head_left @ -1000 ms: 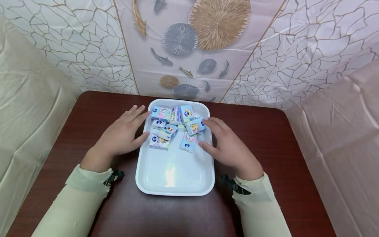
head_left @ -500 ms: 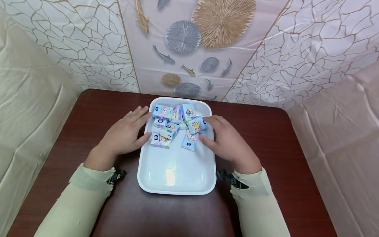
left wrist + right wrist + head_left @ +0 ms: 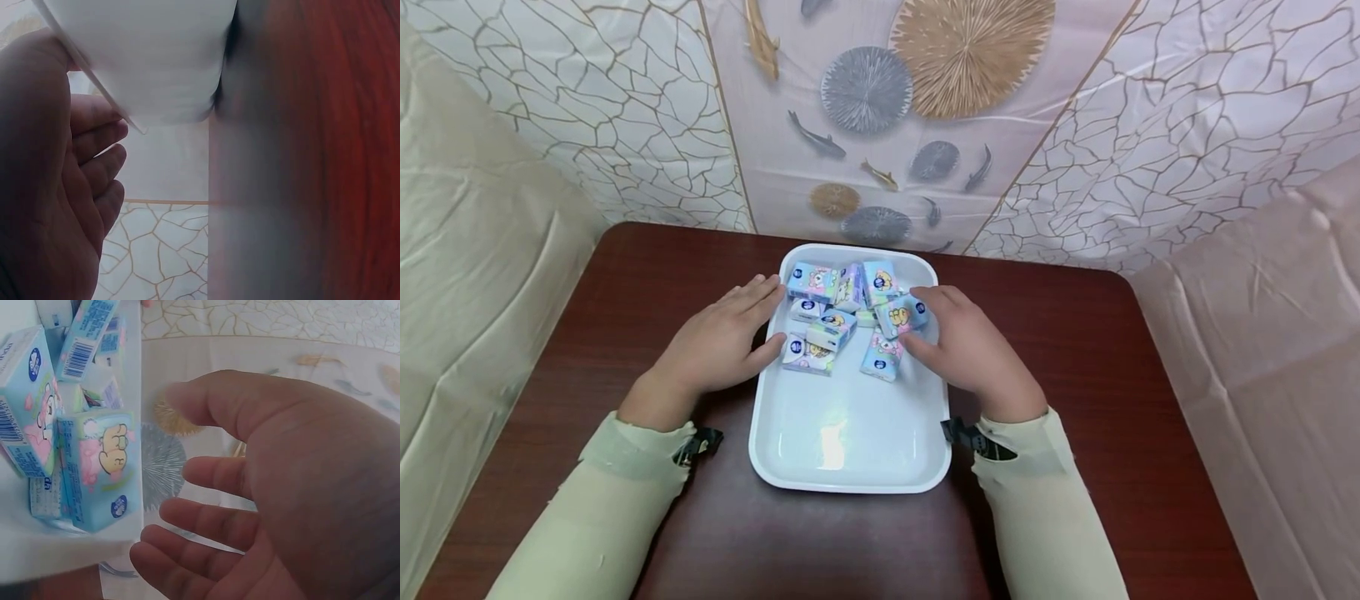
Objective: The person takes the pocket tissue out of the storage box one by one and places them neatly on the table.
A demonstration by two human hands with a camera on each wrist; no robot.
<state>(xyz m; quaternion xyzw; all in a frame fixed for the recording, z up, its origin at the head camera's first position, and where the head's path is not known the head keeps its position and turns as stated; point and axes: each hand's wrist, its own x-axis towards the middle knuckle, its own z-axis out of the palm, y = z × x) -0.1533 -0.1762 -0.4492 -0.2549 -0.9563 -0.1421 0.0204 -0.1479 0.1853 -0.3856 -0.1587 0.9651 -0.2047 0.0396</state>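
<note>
A white tray [image 3: 850, 454] holds several small cartoon-printed packs, which look like pocket tissues, heaped in its far half. My left hand [image 3: 711, 346] is at the tray's left rim, fingers extended; in the left wrist view the fingertips overlap the rim from outside. Over the right rim, my right hand [image 3: 977, 354] reaches inward with thumb and fingers apart. Its fingertips are right by a blue pack [image 3: 901, 317] with yellow cartoon figures. The right wrist view shows nothing between thumb and fingers, beside that blue pack [image 3: 103, 462]. Another blue pack [image 3: 882, 357] lies just below the thumb.
The tray stands on a dark reddish-brown table [image 3: 1112, 433], near its far edge. A patterned cloth [image 3: 880, 125] hangs behind, and plain beige cloth [image 3: 1262, 333] hangs at either side. A lilac pack [image 3: 849, 288] leans in the heap's middle.
My right hand has moved a little left and inward, closer to the blue pack. The left hand stays at the left rim. The view has shifted slightly.
</note>
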